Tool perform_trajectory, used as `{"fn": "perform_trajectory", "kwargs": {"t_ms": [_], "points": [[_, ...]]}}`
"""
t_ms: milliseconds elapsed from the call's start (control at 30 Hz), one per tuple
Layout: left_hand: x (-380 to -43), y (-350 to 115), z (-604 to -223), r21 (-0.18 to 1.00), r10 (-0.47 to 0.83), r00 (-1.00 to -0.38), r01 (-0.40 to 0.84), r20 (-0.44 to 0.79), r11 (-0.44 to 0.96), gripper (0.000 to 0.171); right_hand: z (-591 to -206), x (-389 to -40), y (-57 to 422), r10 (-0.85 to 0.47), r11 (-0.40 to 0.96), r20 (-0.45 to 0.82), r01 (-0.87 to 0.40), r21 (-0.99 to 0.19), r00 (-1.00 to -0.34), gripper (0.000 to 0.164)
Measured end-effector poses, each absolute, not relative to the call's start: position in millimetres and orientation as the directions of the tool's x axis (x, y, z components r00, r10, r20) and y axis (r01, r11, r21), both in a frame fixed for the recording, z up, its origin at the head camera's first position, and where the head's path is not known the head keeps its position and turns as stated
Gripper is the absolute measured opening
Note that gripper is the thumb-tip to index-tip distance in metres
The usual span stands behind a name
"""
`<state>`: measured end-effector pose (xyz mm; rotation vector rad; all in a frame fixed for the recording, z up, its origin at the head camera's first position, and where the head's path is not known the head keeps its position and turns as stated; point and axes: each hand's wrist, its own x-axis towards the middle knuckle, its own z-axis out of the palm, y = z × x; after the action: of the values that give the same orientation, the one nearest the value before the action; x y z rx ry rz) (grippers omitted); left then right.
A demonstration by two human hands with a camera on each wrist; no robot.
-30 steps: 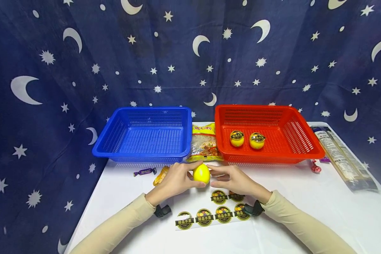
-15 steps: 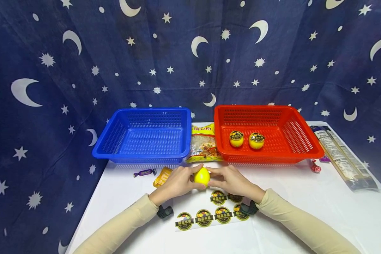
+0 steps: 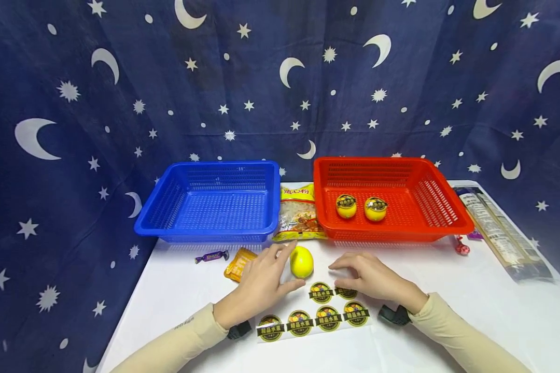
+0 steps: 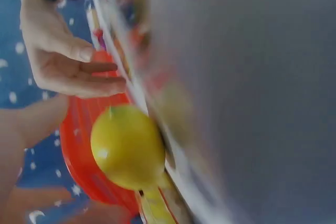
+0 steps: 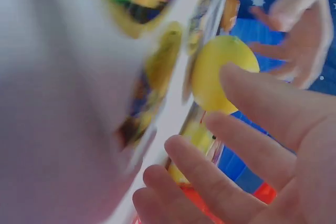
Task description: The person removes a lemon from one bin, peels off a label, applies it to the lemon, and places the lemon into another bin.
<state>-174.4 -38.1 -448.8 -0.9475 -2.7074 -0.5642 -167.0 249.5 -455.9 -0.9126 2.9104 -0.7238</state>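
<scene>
A yellow lemon [image 3: 302, 262] rests on the white table between the two hands. My left hand [image 3: 265, 280] is at its left side, fingers spread, the index finger close to the lemon's upper left edge; whether it touches is hard to tell. My right hand [image 3: 373, 277] is held apart from the lemon on the right, fingers relaxed and holding nothing, as the right wrist view also shows with the lemon [image 5: 223, 74] beyond the fingertips. Just in front lies a clear sheet of round black-and-gold fruit stickers [image 3: 300, 323], two of them in its upper row.
Behind stand a blue basket [image 3: 205, 231] and a red basket [image 3: 401, 231], the red one holding two stickered lemons [image 3: 375, 209]. A noodle packet [image 3: 298, 215] lies between them. A purple candy [image 3: 212, 257], orange packet [image 3: 239, 264], red candy [image 3: 462, 246] and long clear package [image 3: 504, 233] lie around.
Both hands have let go of the lemon. The right hand has moved away to the right, and the left has opened and shifted slightly left. The lemon sits slightly further right.
</scene>
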Motion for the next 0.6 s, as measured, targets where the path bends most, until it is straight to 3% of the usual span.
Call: {"fn": "perform_trajectory", "kwargs": {"t_ms": [100,200,367,600], "points": [[-164,-32,-449,0.201,0.636,-0.647,0.750,0.421,0.630,0.048,-458,-155,254,-0.558,0.731,0.147,-0.568,-0.379,-0.817,0.028],[-160,-24,-454,0.161,0.744,-0.562,0.823,0.362,0.544,0.028,-462,-144,255,-0.572,0.743,0.146,-0.585,-0.325,-0.807,0.026],[-159,-15,-463,0.136,0.826,-0.537,0.843,0.171,0.520,0.030,-466,-136,254,-0.577,0.754,0.155,-0.596,-0.276,-0.802,0.024],[-166,-9,-461,0.142,0.862,-0.504,0.858,0.057,0.493,0.041,-464,-134,254,-0.571,0.771,0.140,-0.587,-0.249,-0.809,0.024]]}}
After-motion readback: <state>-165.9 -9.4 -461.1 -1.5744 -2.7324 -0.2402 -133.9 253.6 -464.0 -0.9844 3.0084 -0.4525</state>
